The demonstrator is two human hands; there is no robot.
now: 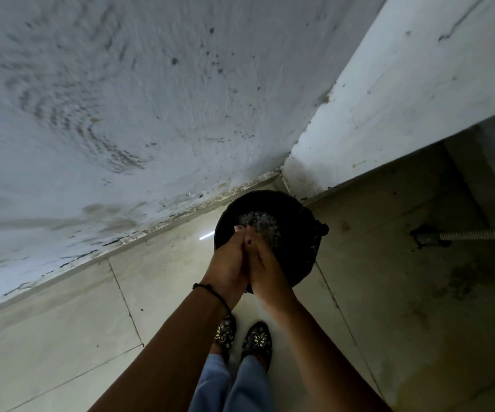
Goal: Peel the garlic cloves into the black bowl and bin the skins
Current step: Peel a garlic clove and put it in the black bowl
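since pale garlic skins [259, 223] lie scattered in the bottom of the round black bin [298, 215], which stands on the floor in the corner of the wall, the binning step looks to be under way or close to done. the left hand [230, 258] and the right hand [267, 264] meet palm to palm just over the bin's near rim, fingers straight and pressed together, pointing down into it, as if to rub flakes off; whether any skin is caught between the palms i cannot tell. the black bowl and the peeled cloves are out of view, so how many cloves are done cannot be judged. the hands hide the bin's near side, and its contents are dim and blurred. further out, patterned shoes [256, 337] stand on pale floor tiles [91, 307], and a ribbed hose [478, 233] is cut off at the right edge.
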